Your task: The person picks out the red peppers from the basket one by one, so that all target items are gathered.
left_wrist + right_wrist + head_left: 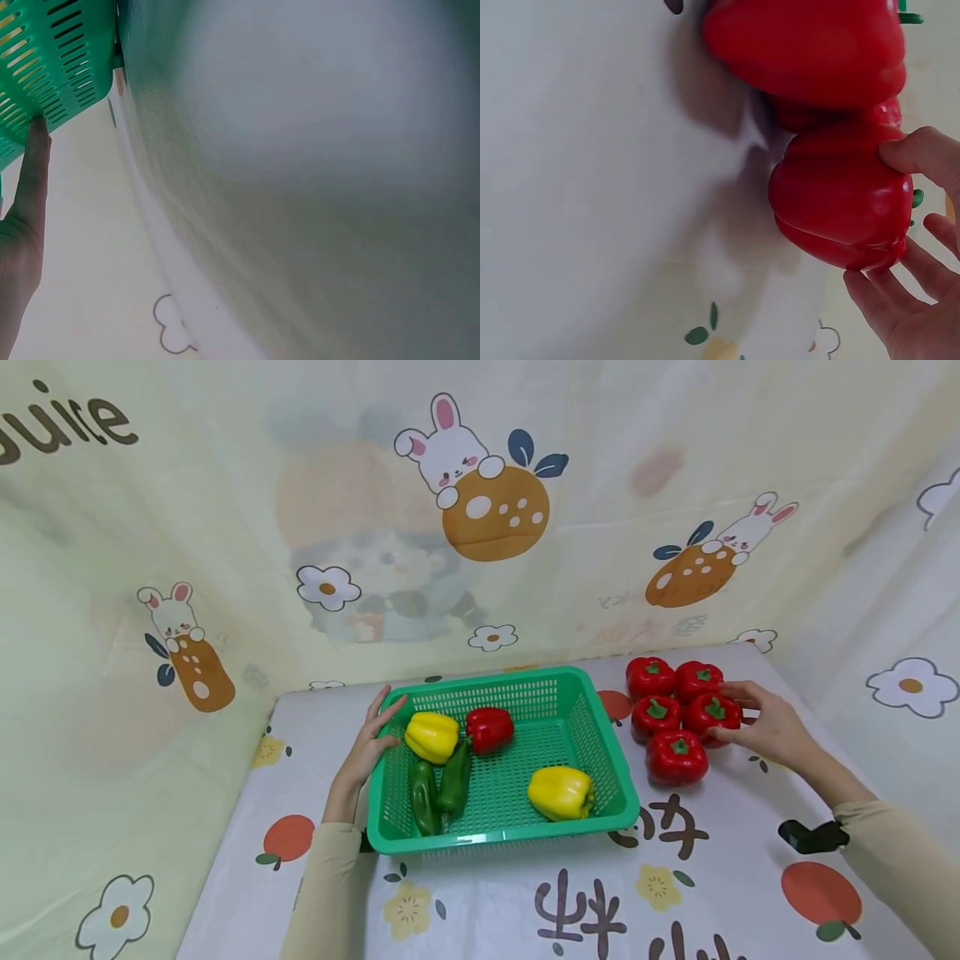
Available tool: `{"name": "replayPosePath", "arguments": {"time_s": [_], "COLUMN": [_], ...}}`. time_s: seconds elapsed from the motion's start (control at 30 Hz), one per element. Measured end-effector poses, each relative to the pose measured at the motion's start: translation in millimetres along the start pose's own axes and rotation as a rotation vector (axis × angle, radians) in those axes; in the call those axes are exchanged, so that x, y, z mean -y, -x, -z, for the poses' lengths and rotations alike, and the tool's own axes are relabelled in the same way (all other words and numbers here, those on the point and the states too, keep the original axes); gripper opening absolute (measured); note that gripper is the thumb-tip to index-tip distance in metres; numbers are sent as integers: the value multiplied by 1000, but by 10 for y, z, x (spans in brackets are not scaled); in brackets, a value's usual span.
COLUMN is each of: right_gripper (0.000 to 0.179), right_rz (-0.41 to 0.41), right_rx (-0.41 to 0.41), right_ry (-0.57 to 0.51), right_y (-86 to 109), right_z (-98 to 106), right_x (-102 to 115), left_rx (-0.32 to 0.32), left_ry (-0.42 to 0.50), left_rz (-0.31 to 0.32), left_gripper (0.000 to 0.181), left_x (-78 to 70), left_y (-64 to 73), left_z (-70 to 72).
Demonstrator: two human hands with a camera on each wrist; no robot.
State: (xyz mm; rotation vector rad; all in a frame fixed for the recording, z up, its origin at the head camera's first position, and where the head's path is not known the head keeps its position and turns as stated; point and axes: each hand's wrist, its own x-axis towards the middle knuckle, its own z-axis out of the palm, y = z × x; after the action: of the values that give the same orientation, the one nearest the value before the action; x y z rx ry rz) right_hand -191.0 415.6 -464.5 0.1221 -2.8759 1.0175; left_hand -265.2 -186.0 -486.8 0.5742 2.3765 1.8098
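My right hand (771,724) pinches a red bell pepper (711,712) at the right edge of a cluster. In the right wrist view, the thumb presses one side of that pepper (844,195) and the fingertips touch the other. My left hand (366,750) touches the left side of a green plastic basket (517,837), fingers extended near its back left corner. In the left wrist view, one straight finger (34,169) lies against the basket's slotted wall (64,64). The basket holds two yellow bell peppers (432,737), a red bell pepper (490,730) and two long green peppers (454,781).
Several other red bell peppers (677,758) stand close together right of the basket, touching or nearly touching the pinched one. A patterned white cloth (487,902) covers the table. Printed curtains (585,593) hang behind and at both sides.
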Motion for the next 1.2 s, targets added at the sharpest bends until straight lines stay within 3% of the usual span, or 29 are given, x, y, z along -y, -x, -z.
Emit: {"name": "replayPosePath", "arguments": {"time_s": [0.2,0.9,1.2], "right_gripper": [75,80,72], "right_rz": [0,-46,-58], "right_rx": [15,32,-13], "right_ry": [-26,-76,-27], "right_y": [9,52,71], "right_z": [-34,-5,3], "right_x": [-62,-119,59], "left_rx": [16,17,16], "left_ry": [-3,-3,-14], "left_rz": [7,-5,4], "left_gripper": [68,69,69], "left_x": [-177,-171,-190], "left_y": [40,47,48], "left_z": [-12,-19,-13]}}
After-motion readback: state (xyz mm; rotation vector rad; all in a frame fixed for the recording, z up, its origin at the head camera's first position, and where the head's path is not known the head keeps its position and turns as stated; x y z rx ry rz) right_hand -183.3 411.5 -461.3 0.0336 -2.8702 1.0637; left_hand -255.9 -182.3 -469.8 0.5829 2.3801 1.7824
